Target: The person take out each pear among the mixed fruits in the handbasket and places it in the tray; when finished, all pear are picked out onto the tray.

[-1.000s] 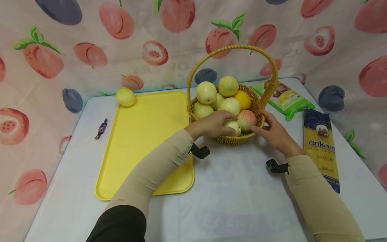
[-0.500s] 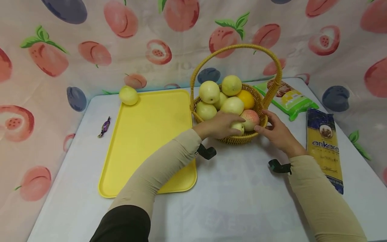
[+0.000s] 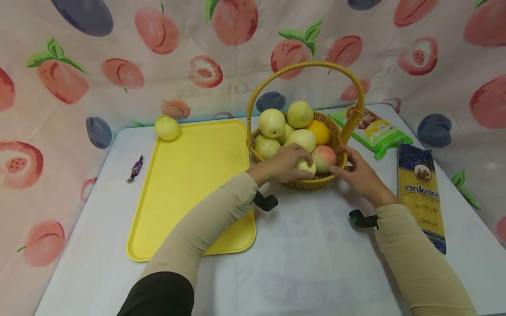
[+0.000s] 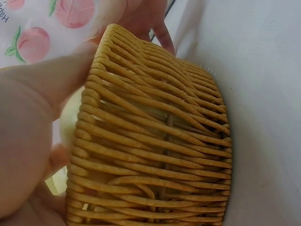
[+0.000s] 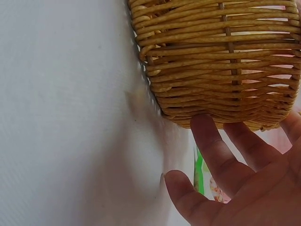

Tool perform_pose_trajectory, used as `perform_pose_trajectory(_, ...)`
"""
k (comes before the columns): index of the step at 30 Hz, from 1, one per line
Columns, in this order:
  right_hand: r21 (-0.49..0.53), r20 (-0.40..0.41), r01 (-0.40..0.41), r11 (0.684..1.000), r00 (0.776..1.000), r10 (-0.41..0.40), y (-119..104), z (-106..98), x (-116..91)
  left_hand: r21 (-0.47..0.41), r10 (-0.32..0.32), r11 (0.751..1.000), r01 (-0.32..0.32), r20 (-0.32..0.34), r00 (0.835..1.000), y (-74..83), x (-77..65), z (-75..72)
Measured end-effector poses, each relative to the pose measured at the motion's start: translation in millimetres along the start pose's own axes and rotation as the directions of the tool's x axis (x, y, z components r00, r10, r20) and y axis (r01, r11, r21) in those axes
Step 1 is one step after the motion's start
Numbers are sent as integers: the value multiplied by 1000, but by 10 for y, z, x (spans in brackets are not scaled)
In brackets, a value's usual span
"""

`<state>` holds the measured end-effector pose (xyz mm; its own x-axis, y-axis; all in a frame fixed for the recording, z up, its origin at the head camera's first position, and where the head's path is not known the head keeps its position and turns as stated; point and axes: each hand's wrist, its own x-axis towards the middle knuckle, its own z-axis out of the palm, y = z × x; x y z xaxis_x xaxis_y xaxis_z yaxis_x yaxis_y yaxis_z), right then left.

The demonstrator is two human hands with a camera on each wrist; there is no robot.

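Golden wicker forms the basket (image 3: 306, 185), heaped with fruit beneath its tall arched handle (image 3: 312, 63), as a person in beige sleeves (image 3: 213, 215) works at a white counter (image 3: 308, 272) with both bare hands. The left hand (image 3: 286, 163) reaches over the basket's near rim, its fingers and thumb curled round a small pale fruit (image 3: 306, 166) at the front of the pile. At the basket's right side, the right hand (image 3: 361, 176) grasps the woven wall near the foot of the handle, thumb at the rim; the right wrist view shows fingertips (image 5: 203, 125) touching the wicker from outside. Just beside the gripped fruit lies a red-blushed peach (image 3: 325, 159); behind them rest a pale oval fruit (image 3: 301, 139), an orange (image 3: 319, 132) and more yellow-green fruit (image 3: 272, 123). To the left, a yellow tray (image 3: 197, 175) lies flat on the counter, a lone yellow fruit (image 3: 167, 127) perched at its far left corner, and a purple-wrapped candy (image 3: 135, 169) sits apart, beyond the tray's left edge. A green packet (image 3: 381, 137) lies behind the basket's right side, near a blue-and-gold "ankara" packet (image 3: 421, 202) farther right. A cloth (image 3: 158, 94) printed with pink peaches and dark plums hangs behind the counter.
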<state>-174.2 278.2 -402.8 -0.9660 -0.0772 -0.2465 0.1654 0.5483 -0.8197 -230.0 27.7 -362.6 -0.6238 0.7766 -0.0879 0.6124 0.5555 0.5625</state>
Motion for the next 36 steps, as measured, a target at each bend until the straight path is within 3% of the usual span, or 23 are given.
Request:
perform_pose_trajectory(8,9,2,-3,1000,1000,3,-2,-2,2,-112,-6,994,-4,-91,996,-34,-36,24)
perform_pose_trajectory(18,9,-8,-2,1000,1000,2,8,8,-8,-197,-26,980,8,-86,996,-52,-55,-6)
perform_pose_trajectory(25,11,-4,-2,1000,1000,3,26,16,6,-306,16,951,-48,-105,994,-83,-85,-19)
perform_pose_trajectory(30,6,0,-5,1000,1000,5,30,24,7,-281,76,954,-107,-118,990,-119,-166,-109)
perform_pose_trajectory(36,-6,-14,2,1000,1000,-2,6,12,-6,-243,88,964,-112,-110,990,-130,-299,-307)
